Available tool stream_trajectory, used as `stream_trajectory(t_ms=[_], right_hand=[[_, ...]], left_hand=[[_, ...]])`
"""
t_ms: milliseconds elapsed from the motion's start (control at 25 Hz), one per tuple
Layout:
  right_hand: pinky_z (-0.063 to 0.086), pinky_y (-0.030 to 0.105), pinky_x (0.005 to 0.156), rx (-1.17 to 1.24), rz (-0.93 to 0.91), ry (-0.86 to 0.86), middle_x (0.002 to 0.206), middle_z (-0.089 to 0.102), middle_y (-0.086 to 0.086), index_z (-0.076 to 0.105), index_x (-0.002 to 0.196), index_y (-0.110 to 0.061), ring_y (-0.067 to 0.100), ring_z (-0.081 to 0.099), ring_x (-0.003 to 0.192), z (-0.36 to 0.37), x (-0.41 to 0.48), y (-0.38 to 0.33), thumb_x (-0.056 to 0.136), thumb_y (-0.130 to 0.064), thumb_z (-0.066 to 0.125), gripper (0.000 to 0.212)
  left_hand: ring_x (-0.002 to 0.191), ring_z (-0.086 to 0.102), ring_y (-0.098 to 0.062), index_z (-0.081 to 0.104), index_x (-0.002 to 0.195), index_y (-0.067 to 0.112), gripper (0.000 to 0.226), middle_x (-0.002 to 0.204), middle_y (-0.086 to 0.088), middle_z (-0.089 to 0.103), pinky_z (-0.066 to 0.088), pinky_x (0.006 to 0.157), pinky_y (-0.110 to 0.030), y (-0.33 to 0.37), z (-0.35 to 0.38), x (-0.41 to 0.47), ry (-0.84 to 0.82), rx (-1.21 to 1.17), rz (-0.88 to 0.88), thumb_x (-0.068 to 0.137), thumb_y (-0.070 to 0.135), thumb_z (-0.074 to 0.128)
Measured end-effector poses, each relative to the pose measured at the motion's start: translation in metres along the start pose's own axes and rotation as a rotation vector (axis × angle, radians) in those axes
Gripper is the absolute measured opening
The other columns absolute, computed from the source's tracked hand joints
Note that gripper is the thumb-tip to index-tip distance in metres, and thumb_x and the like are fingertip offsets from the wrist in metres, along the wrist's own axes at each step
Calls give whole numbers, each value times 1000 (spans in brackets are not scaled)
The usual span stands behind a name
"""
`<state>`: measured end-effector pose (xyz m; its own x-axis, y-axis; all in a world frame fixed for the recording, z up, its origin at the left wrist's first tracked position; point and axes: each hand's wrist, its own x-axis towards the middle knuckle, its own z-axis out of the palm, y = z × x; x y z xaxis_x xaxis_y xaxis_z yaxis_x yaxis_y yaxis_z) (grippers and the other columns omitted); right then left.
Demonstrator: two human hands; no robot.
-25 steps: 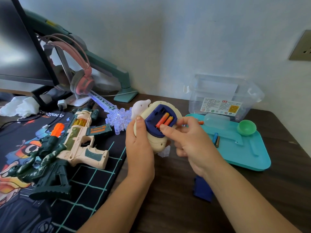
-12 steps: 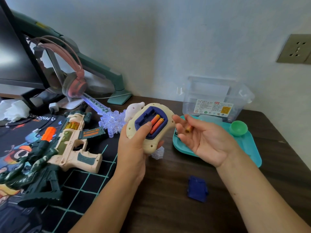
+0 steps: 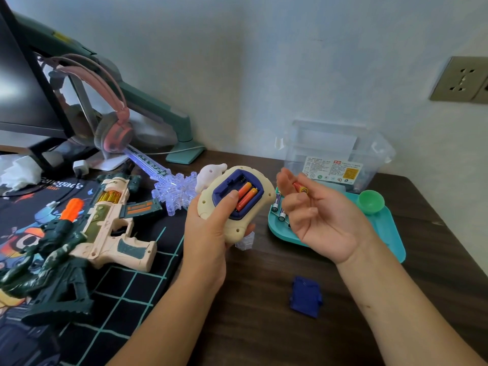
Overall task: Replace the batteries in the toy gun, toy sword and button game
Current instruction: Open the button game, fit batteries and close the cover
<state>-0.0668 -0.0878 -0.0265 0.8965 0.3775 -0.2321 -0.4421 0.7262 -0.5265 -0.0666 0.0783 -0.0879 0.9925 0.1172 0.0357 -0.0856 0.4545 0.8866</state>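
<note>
The right hand [image 3: 322, 215] has just pulled one orange battery [image 3: 301, 186] out of the button game [image 3: 239, 227] and pinches it, while the left hand [image 3: 208, 239] grips the game above the desk [image 3: 250, 326], with two old ones [image 3: 245, 198] left inside.

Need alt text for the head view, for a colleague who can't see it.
The left hand holds the button game with its battery bay open, two orange batteries inside; the right hand holds a third battery beside it. The blue cover lies on the desk.
</note>
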Motion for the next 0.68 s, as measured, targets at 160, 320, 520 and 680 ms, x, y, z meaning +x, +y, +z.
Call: stream_trajectory(t_ms=[160, 320, 520, 680], right_hand=[[26, 11, 27, -92, -5, -9, 86, 72, 3, 47, 108, -14, 5, 40, 33, -1, 1, 2, 100, -29, 36, 20], [27, 12, 32, -227, -145, 69, 85, 72, 8, 53, 95, -11, 5, 37, 38, 3, -2, 7, 97, -24, 46, 15], [58, 29, 65, -824, -646, 277, 90, 68, 6, 68, 103, -23, 17, 71, 72, 13, -6, 16, 90, -21, 60, 15], [57, 24, 74, -1210, -991, 375, 87, 72, -11, 68, 98, -34, 5, 68, 88, 14, -11, 26, 86, -24, 67, 15]], left_hand=[[95, 74, -25, 62, 126, 20, 54, 114, -10, 72, 62, 67, -41, 0, 0, 0, -11, -3, 14, 74, 28, 71], [94, 74, -26, 61, 126, 18, 53, 116, -13, 71, 61, 67, -42, -2, 2, -1, -27, 8, 16, 76, 23, 79], [98, 73, -31, 57, 131, 18, 59, 119, -13, 70, 61, 71, -48, -4, 4, -1, -34, 31, 34, 77, 32, 75], [102, 72, -32, 56, 129, 19, 64, 118, -10, 71, 57, 82, -62, -7, 7, -2, 10, 59, 40, 78, 56, 67]])
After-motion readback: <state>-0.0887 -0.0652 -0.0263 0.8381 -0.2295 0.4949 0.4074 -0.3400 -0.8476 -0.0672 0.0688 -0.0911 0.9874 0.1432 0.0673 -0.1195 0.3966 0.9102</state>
